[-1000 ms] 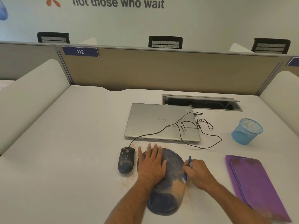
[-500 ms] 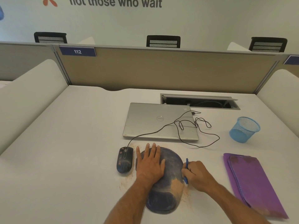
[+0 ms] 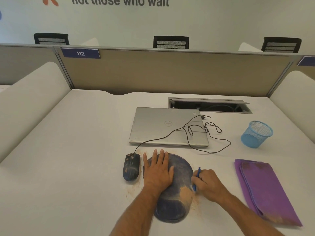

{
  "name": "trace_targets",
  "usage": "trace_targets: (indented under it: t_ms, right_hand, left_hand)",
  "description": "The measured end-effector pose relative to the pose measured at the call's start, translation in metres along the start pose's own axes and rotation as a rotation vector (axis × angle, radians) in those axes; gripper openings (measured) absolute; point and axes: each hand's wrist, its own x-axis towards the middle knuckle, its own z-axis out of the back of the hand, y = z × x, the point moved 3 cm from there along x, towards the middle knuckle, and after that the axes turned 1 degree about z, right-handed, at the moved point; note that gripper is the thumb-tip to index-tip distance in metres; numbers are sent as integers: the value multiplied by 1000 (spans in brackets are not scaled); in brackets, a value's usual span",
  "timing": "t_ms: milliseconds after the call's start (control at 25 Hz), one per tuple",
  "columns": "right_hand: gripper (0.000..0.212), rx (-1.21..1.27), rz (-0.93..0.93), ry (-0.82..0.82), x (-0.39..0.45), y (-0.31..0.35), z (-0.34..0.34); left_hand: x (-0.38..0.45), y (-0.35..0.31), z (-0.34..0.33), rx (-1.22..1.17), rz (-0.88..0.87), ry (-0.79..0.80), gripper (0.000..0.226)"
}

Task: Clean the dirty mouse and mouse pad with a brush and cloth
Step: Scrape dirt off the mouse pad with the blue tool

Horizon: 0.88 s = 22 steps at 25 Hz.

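Pointing away: brush (image 3: 196, 180) handle, near-upright.

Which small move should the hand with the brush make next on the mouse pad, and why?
Probably sweep the brush in the right hand across the tan dust patch toward the pad's right edge. That patch lies just beside the brush, and the left hand rests flat on the mouse pad, steadying it.

A white table (image 3: 76, 150) is fenced at its far edge by a tan partition (image 3: 170, 74) labelled 112. Beyond it, three black chair backs (image 3: 171, 42) stand against a pale wall (image 3: 221, 17) bearing grey lettering.
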Motion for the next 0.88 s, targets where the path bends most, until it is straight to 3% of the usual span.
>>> trace_targets:
  t_ms: [160,280,400,560,680,880]
  right_hand:
    - [31,85,10,-83,-3,4,2]
    - [34,46,-6,1,-6,7,-2]
    - [36,104,12,-80,-5,7,0]
    - [35,25,-25,-4,-7,11,-7]
    - [36,86,14,-85,-4,9,-6]
    - [38,59,9,-60,-2,13,-9]
  left_hand:
    - [0,1,-1,3,3,3,79]
    - [0,0,-1,7,-1,9,84]
    - [1,0,-2,7,-3,7,87]
    - [2,0,-3,7,3,9,85]
    - [1,1,-2,2,4,2,83]
    - [2,1,-3,1,6,-3,82]
